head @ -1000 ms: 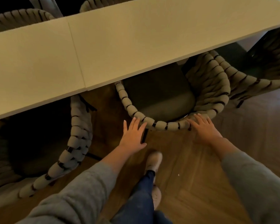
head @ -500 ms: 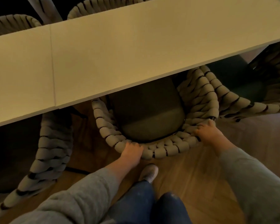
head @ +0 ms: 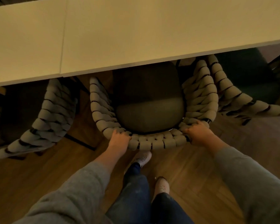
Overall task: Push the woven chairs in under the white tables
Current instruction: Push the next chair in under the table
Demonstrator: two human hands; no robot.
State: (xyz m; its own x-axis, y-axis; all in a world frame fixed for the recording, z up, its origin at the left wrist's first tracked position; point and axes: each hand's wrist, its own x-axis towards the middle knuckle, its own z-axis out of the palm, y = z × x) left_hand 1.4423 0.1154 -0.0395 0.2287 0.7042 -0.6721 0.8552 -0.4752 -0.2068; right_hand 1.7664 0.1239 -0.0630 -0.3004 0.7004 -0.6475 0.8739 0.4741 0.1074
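A woven chair (head: 153,143) with a thick grey rope back and a dark seat cushion stands straight ahead, its seat front tucked beneath the white table (head: 152,33). My left hand (head: 120,139) grips the left part of the curved back rim, fingers curled over the rope. My right hand (head: 196,133) grips the right part of the same rim. A second white table (head: 26,42) joins the first along a seam at the left.
Another woven chair (head: 50,120) stands at the left, partly under the left table. A third woven chair (head: 233,97) sits close on the right, its arm touching the middle chair's. My feet (head: 142,157) stand on wooden floor just behind the chair.
Both hands went from flat and open against the chair back to curled around its rim. The chair's seat has slid further under the table and I have stepped closer.
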